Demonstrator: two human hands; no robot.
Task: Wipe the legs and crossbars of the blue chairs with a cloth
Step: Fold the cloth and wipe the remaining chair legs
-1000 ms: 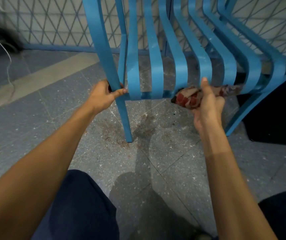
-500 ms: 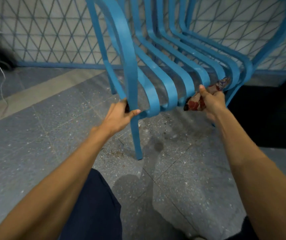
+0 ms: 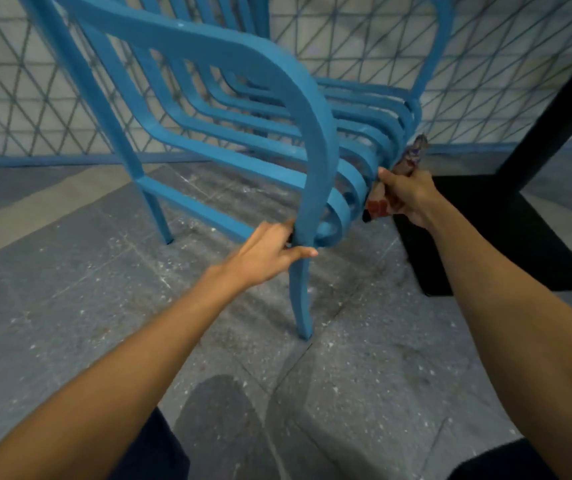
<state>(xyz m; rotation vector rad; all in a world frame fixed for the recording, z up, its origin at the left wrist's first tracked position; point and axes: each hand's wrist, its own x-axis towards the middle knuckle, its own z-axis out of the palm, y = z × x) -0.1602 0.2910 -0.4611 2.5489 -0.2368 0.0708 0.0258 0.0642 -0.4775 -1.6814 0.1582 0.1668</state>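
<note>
Fingers of my left hand (image 3: 265,252) curl round the front leg (image 3: 302,299) of the blue chair (image 3: 208,53) just under the seat; my right hand (image 3: 407,195) grips the red cloth (image 3: 412,157) at the seat's front edge. Within a second the chair has swung from face-on to side-on, armrest toward me. That, I judge, opens the legs and side crossbar (image 3: 191,202) to wiping, though the cloth is not on them yet.

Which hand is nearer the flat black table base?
Right. The right hand, holding the red cloth, is at the left edge of the black table base; the left hand grips the blue chair leg, further left.
</note>
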